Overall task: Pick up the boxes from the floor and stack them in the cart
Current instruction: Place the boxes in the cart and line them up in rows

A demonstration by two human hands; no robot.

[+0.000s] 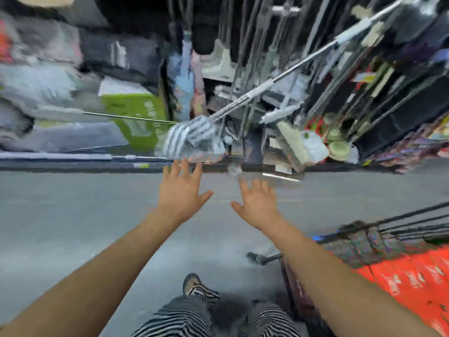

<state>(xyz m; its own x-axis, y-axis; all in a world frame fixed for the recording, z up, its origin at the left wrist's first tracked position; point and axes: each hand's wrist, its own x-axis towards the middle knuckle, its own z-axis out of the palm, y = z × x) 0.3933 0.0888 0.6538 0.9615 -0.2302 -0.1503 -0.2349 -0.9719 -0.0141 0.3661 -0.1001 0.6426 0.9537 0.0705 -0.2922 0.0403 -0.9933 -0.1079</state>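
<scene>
Both my arms stretch forward over the grey floor [73, 215]. My left hand [181, 190] is spread flat with straight fingers and holds nothing. My right hand [258, 203] is likewise spread and empty, a little lower and to the right. The wire cart [364, 237] stands at the lower right, beside my right forearm, with orange-red boxes [408, 276] stacked inside it. The picture is heavily blurred, and I cannot make out any box on the floor near my hands.
Blurred store shelving [267, 105] with mixed goods fills the far side of the aisle, including a green package [136, 113] at the left. My striped trouser legs and a shoe [192, 285] show at the bottom.
</scene>
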